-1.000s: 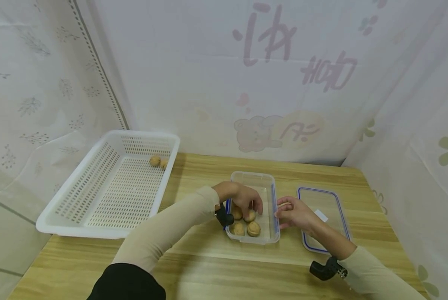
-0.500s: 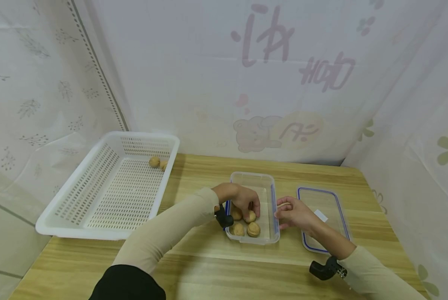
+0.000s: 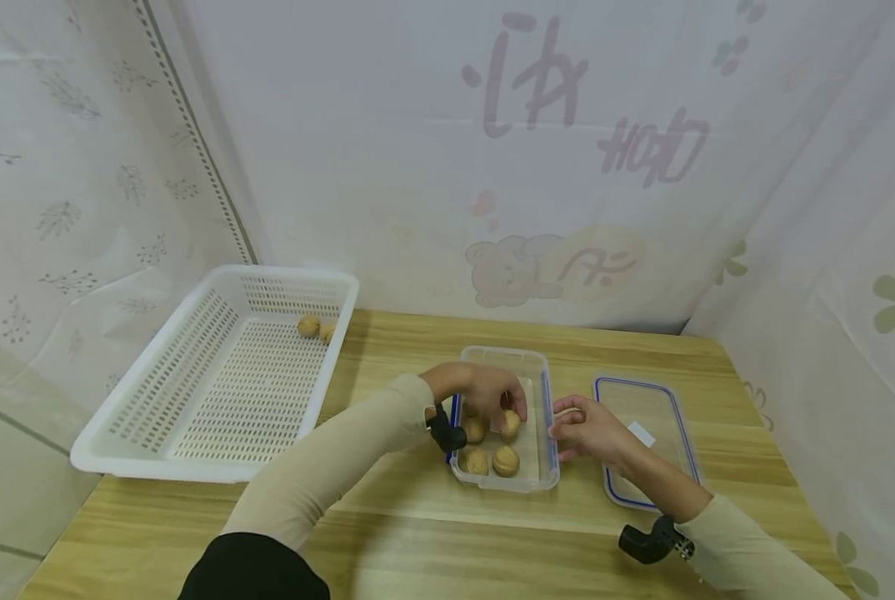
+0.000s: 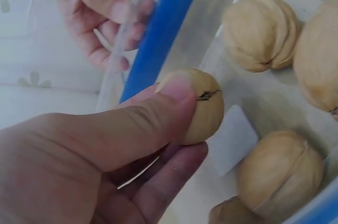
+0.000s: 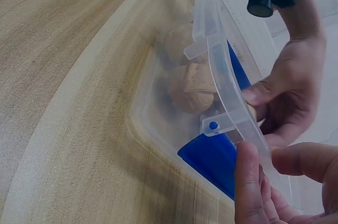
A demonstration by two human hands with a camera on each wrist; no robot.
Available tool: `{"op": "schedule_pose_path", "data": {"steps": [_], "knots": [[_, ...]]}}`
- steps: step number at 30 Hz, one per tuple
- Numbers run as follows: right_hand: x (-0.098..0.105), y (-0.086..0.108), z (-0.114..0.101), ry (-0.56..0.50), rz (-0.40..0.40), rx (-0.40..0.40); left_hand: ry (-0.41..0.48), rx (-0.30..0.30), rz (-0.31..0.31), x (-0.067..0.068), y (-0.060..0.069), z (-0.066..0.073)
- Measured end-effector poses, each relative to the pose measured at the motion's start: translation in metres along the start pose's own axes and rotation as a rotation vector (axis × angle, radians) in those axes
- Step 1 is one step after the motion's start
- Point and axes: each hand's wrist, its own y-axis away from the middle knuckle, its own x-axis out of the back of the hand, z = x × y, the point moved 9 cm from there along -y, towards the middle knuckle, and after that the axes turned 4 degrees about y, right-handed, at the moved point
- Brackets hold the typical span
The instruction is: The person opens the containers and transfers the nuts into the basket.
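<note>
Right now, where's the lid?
In the head view, the lid lies on the table to the right of the clear box, its near part partly hidden by the right forearm crossing above.

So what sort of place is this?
Possibly a small screened-off recording booth: pale printed sheets enclose three visible sides of a wood-grain table, and there are black wrist cameras.

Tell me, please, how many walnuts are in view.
7: two walnuts in the white basket, one pinched in the left hand, and four lying in the clear box, one only partly visible. More may be hidden under that hand.
</note>
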Motion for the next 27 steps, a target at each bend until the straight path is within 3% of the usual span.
{"op": "schedule_pose_path", "data": {"steps": [7,14,27], "knots": [[-0.001,0.001,0.001,-0.004,0.003,0.0,0.018,-0.096,0.083,0.019,0.004,0.009],[0.001,-0.001,0.003,-0.008,0.014,-0.011,0.106,-0.16,0.139,0.04,0.02,0.015],[0.002,-0.004,0.005,-0.007,0.014,-0.004,0.143,-0.178,0.302,0.085,0.066,0.008]]}}
